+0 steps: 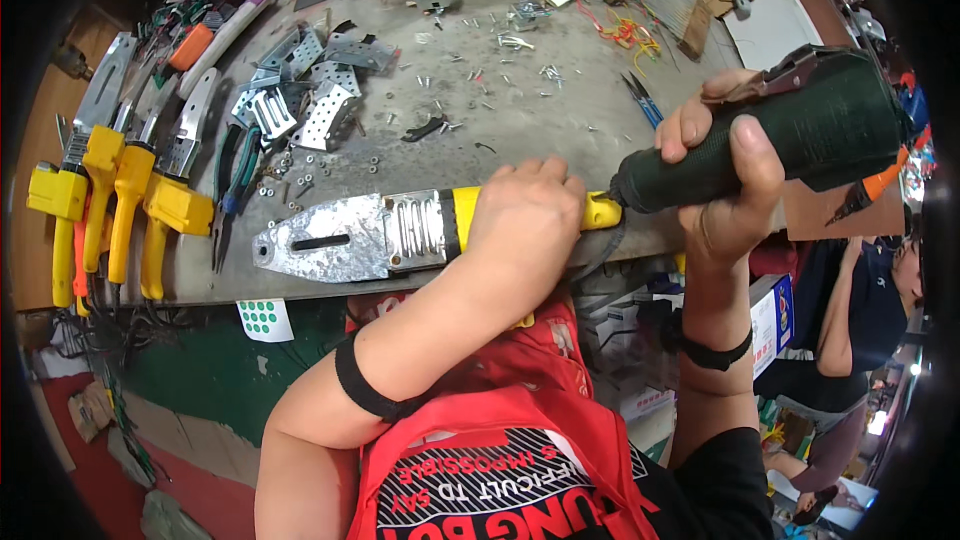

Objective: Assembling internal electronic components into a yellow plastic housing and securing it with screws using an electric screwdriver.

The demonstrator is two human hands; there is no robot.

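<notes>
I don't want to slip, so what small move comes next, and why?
Probably check the alignment of the dark green power tool with the yellow handle: your right hand holds the tool's nose by the handle's end, your left hand grips the handle, and contact is too small to judge.

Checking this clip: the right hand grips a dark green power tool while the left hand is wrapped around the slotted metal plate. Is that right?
Not quite: the head view shows the left hand wrapped over the yellow handle, not the slotted metal plate. The right hand does grip the dark green power tool.
</notes>
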